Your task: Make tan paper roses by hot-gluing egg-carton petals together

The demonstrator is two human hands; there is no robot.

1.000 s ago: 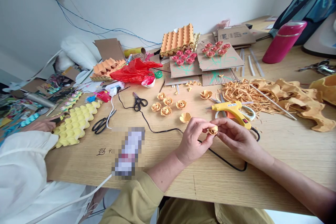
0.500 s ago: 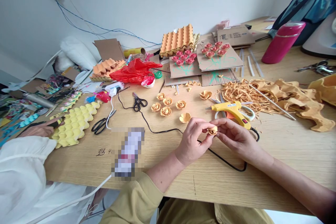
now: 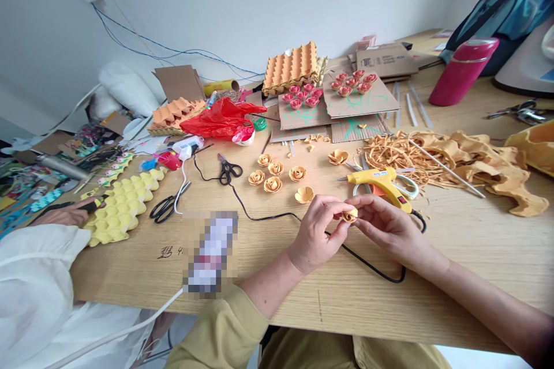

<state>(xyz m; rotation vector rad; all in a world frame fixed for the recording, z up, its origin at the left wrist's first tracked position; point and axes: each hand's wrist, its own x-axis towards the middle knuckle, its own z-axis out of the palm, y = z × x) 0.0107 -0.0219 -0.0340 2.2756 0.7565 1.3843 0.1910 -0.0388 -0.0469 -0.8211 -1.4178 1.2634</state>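
A small orange rosebud (image 3: pixel 350 215) is pinched between my two hands above the table. My left hand (image 3: pixel 321 232) grips it from the left with thumb and fingertips, while my right hand (image 3: pixel 385 229) holds its right side. Just behind my right hand lies a yellow glue gun (image 3: pixel 377 180), its nozzle pointing left. Several finished orange flowers (image 3: pixel 276 168) sit beyond my left hand, with an open orange cup flower (image 3: pixel 304 194) nearest it. Another orange flower (image 3: pixel 337 156) rests left of the glue gun's tip.
Orange scraps (image 3: pixel 393 153) and a pink bottle (image 3: pixel 464 72) are at the right. Cardboard pieces (image 3: pixel 361 105) bear pink flowers. Black scissors (image 3: pixel 229 168), a phone-like blurred object (image 3: pixel 212 252) and a yellow egg tray (image 3: pixel 125 202), touched by another person's hand, lie leftward. A black cable crosses the table.
The view has shifted very slightly. The rosebud has turned a little between my fingers; both hands keep nearly the same place.
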